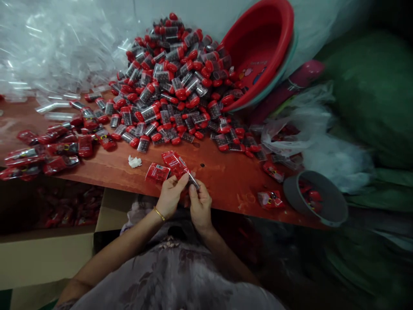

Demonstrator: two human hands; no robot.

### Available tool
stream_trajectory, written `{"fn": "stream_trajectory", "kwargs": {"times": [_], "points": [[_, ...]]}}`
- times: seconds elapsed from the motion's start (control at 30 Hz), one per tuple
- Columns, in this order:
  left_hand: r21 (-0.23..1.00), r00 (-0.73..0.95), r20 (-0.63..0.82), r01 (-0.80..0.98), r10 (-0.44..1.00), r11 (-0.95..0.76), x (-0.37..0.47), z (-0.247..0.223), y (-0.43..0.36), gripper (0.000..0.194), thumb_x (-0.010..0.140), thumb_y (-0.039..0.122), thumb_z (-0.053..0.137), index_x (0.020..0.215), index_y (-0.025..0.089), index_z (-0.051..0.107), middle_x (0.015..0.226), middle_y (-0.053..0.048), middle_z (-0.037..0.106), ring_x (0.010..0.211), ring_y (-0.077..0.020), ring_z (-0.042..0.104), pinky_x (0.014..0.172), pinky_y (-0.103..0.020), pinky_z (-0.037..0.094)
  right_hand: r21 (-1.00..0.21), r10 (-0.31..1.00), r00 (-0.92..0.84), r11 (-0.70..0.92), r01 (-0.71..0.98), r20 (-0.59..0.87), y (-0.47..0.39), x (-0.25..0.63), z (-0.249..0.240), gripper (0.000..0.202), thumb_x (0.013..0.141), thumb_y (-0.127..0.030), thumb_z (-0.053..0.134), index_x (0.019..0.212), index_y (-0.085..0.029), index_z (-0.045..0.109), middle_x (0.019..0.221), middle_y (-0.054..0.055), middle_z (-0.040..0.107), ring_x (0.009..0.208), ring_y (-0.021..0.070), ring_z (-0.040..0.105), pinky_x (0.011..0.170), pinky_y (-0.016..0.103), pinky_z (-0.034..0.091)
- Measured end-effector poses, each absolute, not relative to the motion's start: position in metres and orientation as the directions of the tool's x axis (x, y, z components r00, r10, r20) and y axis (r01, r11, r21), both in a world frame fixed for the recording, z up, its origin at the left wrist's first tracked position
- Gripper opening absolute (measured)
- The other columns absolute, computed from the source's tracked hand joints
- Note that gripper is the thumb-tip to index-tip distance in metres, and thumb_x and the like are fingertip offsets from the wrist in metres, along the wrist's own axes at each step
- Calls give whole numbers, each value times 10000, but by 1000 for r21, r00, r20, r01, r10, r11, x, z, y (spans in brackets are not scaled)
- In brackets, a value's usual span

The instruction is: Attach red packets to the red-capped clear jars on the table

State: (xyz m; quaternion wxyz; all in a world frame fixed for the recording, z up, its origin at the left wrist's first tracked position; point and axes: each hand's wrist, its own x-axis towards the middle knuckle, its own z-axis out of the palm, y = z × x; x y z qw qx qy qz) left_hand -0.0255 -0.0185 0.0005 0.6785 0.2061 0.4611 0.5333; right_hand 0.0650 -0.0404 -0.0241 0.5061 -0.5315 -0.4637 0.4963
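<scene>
pinching red packet [177,165] | left grip [170,196] closed on it | right grip [200,202] closed on its end

Pile of capped tubes [174,82] on table [222,172], basin [258,51] right.

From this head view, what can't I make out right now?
- Print on the red packet held by the left hand and right hand: too small.
- Grey bowl contents: partly hidden by its rim.
- Cardboard box interior: dark, under the table.
- Right side: blurred green shapes.
</scene>
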Motion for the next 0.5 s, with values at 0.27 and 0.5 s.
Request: {"fn": "stream_trajectory", "kwargs": {"times": [0.27,0.5], "points": [[810,-56,-281,-549,958,205,-36,7,-10,382,615,485,759,738,128,699,680,-39,681,589,-110,568,551,-218,425,-999,998,57,-3,37,-1,-44,67,-23,310,861,-488,485,968,-208,562,526,-68,455,401,83,411,392,211,350],[838,-11,-297,-482,955,255,-36,-2,-20,372,649,500,727,728,140,679,496,38,538,433,-60,424,402,-181,333,-992,997,-43,-69,-110,-65,-43,62,-22,287,871,-483,477,902,-208,556,554,-65,509,354,59,412,344,183,316]]}}
